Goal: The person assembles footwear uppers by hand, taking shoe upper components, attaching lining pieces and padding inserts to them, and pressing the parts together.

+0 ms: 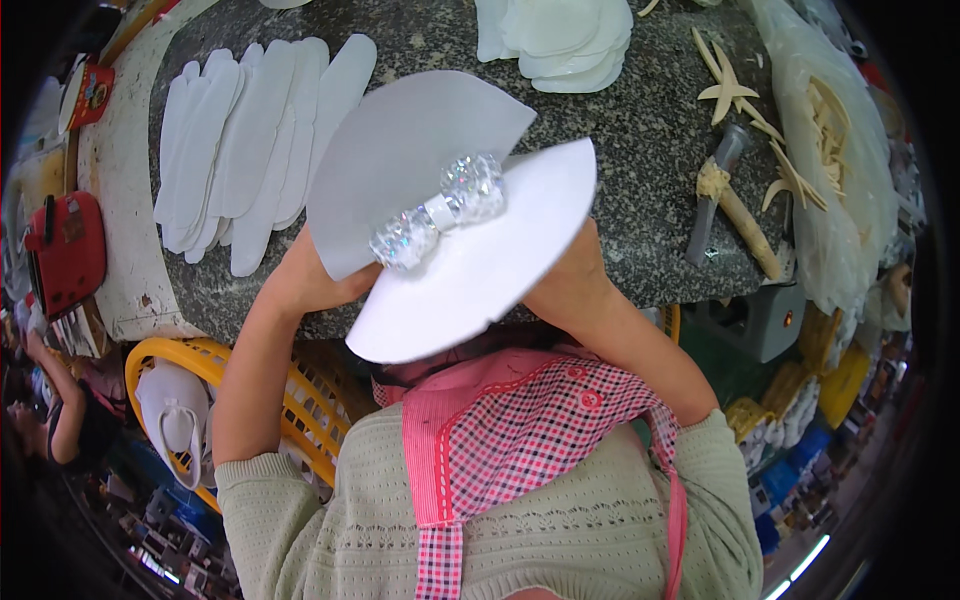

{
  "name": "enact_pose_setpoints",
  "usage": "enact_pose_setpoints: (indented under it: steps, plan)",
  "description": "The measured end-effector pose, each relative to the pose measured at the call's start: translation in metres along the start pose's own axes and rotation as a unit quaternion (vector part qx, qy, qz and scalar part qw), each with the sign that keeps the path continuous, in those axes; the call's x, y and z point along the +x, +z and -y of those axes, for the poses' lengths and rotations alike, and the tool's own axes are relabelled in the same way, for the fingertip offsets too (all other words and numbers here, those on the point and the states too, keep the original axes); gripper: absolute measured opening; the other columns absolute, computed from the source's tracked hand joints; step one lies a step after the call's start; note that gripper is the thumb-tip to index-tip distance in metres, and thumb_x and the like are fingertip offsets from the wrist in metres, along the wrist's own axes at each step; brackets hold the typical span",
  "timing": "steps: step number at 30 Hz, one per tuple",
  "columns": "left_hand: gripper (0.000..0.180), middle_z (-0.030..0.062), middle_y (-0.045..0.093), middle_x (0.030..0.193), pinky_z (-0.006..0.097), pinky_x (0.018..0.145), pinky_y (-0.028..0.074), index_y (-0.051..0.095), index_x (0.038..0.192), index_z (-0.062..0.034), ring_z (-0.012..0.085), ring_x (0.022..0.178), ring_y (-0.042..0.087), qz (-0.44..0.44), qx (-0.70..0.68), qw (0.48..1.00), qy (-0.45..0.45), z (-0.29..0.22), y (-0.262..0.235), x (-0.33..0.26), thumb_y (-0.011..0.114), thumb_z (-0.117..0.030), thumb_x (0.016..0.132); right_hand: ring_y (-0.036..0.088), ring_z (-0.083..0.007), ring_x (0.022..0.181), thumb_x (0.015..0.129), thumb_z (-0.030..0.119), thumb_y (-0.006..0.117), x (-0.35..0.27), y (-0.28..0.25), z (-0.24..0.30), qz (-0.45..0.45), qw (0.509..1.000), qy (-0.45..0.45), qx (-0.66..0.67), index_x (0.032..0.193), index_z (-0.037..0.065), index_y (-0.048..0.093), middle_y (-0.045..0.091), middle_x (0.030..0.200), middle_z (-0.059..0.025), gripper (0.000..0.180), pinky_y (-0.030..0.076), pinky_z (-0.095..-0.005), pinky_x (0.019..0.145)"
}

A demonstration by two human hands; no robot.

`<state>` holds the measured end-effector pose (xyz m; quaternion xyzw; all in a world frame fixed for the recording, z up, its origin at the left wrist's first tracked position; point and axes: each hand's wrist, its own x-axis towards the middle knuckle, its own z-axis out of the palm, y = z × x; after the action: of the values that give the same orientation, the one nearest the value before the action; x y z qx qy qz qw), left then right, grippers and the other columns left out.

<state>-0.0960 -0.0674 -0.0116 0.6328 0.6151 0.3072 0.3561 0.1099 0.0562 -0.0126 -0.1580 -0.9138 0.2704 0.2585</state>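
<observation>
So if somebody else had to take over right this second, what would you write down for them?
Left hand: mostly hidden under the grey visor piece, gripping its lower edge.
Right hand: behind the white brim piece, holding its right side.
The two pieces overlap, with a sparkly bow across the join. I cannot tell whether the bow is fixed.
On the stone table: a row of white insole shapes on the left, a stack of white cut pieces at the top, a hammer on the right. A yellow basket sits below the table edge.
</observation>
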Motion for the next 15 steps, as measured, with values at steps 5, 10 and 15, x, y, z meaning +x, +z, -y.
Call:
enact_pose_setpoints:
  steps: [5, 10, 15]
  plan:
    - [0.039, 0.0142, 0.059, 0.108, 0.039, 0.089, 0.042, 0.060, 0.109, -0.0062, 0.0328, 0.101, 0.055, 0.028, -0.120, 0.990, -0.073, 0.003, 0.007, 0.011, 0.065, -0.005, 0.071, 0.055, -0.0316, 0.085, 0.066, 0.012, 0.069, 0.002, -0.003, -0.002, 0.018, 1.000, 0.014, 0.000, 0.081, 0.006, 0.060, 0.051, 0.095, -0.0171, 0.019, 0.051, -0.0385, 0.065]
    - [0.052, 0.0149, 0.053, 0.119, 0.041, 0.097, 0.035, 0.054, 0.119, -0.0078, 0.0344, 0.111, 0.048, 0.055, -0.029, 0.996, -0.059, -0.005, 0.002, 0.020, 0.067, -0.014, 0.069, 0.059, -0.0276, 0.084, 0.068, 0.011, 0.071, 0.001, -0.012, -0.014, 0.039, 0.992, 0.040, 0.117, 0.094, 0.006, 0.067, 0.057, 0.091, -0.0125, 0.027, 0.051, -0.0343, 0.068]
    - [0.053, 0.0149, 0.052, 0.119, 0.043, 0.096, 0.035, 0.054, 0.119, -0.0098, 0.0357, 0.110, 0.047, 0.103, -0.035, 0.991, -0.075, -0.011, -0.004, 0.032, 0.068, -0.013, 0.068, 0.059, -0.0263, 0.066, 0.071, 0.005, 0.066, 0.019, -0.030, -0.017, -0.062, 0.993, 0.005, 0.105, 0.094, 0.006, 0.057, 0.058, 0.082, -0.0100, 0.025, 0.050, -0.0318, 0.057]
